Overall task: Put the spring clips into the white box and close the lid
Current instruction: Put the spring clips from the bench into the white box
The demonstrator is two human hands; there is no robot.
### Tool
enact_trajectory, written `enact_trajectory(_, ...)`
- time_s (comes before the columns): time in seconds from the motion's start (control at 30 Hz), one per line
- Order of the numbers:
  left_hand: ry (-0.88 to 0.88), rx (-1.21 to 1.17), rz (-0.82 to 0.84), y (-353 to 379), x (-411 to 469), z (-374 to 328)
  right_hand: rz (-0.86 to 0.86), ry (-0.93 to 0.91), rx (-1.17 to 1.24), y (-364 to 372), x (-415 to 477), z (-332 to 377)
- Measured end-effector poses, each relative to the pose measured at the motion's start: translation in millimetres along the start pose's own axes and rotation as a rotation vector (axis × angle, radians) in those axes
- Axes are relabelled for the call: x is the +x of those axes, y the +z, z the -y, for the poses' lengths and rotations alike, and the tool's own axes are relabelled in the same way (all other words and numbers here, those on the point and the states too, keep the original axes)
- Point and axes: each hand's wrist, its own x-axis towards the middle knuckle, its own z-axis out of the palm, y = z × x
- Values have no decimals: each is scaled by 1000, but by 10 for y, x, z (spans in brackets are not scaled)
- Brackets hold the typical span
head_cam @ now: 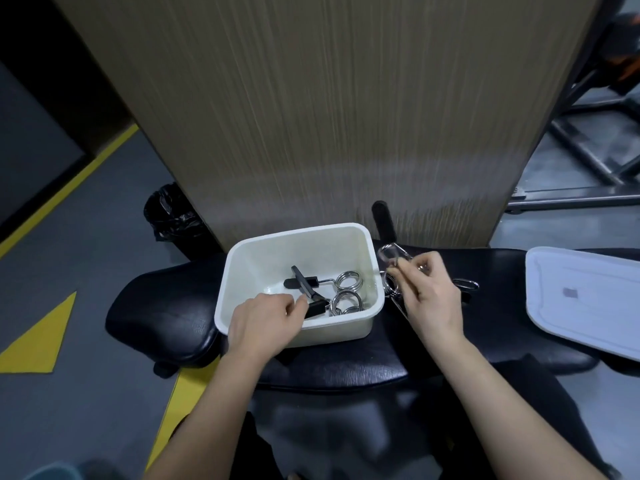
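Note:
The open white box point(346, 325) stands on a black padded bench point(162, 306). Inside it lie two spring clips point(348, 278) with steel coils and black handles. My left hand point(266, 320) reaches over the box's near rim, its fingers on the black handle of the nearer clip point(317, 308). My right hand point(429, 292) is just right of the box, pinching a spring clip point(388, 251) whose black handle points up and away. More steel clip parts point(465, 284) lie on the bench under and beside that hand. The white lid point(585, 303) lies flat at the right.
A tall wood-grain panel point(329, 116) rises right behind the box. A bin with a black bag point(169, 216) stands on the grey floor at the left, near yellow floor markings point(41, 337). Metal frame bars point(588, 161) are at the far right.

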Motion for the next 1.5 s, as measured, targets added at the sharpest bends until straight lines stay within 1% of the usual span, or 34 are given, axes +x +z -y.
enact_trajectory(0.07,11,-6,32,-21,35,-17,0,-18,25,-126,54,117)
enact_trajectory(0.1,22,-12,52,-43,58,-21,19,22,90,-187,85,191)
enact_trajectory(0.17,36,-26,79,-78,79,-19,78,259,326,-259,149,325)
enact_trajectory(0.23,40,-28,86,-71,63,0,87,505,609,-298,220,444)
enact_trajectory(0.27,45,-27,86,-67,41,8,75,579,720,-323,257,485)
enact_trajectory(0.33,44,-48,83,-83,13,11,69,624,839,-400,353,579)
enact_trajectory(0.43,33,-193,74,-135,23,30,133,608,867,-491,490,829)
enact_trajectory(0.5,-7,-372,61,-158,25,78,179,586,856,-485,571,1011)
enact_trajectory(0.57,-52,-568,-12,-166,11,154,220,571,803,-415,627,1121)
enact_trajectory(0.6,-63,-582,-84,-176,4,211,255,577,767,-382,636,1147)
enact_trajectory(0.63,-59,-516,-193,-190,11,272,304,585,730,-327,631,1130)
enact_trajectory(0.67,-62,-395,-309,-184,35,357,354,604,712,-273,609,1090)
enact_trajectory(0.7,-85,-279,-382,-168,76,451,399,622,681,-223,572,1034)
enact_trajectory(0.73,-147,-222,-383,-147,106,539,435,637,658,-188,527,990)
enact_trajectory(0.77,-223,-217,-316,-118,133,610,452,638,634,-155,487,946)
enact_trajectory(0.83,-355,-371,-110,-40,161,692,478,591,610,-98,429,903)
enact_trajectory(0.87,-404,-481,-26,-5,168,705,499,523,549,-57,413,897)
enact_trajectory(0.9,-437,-556,9,24,182,709,532,418,427,-5,412,896)
enact_trajectory(0.97,-446,-553,9,16,218,714,620,194,123,108,438,937)
enact_trajectory(1.03,-434,-514,10,3,226,737,692,30,-72,206,490,1018)
enact_trajectory(1.07,-424,-520,0,14,223,752,737,-30,-129,258,525,1056)
enact_trajectory(1.13,-395,-523,-26,31,205,764,829,-102,-187,367,607,1150)
enact_trajectory(1.2,-384,-514,-42,45,206,761,880,-166,-233,518,687,1226)
enact_trajectory(1.37,-394,-493,-61,53,226,762,914,-323,-455,919,812,1309)
enact_trajectory(1.5,-393,-482,-52,65,228,782,924,-394,-497,1271,835,1247)
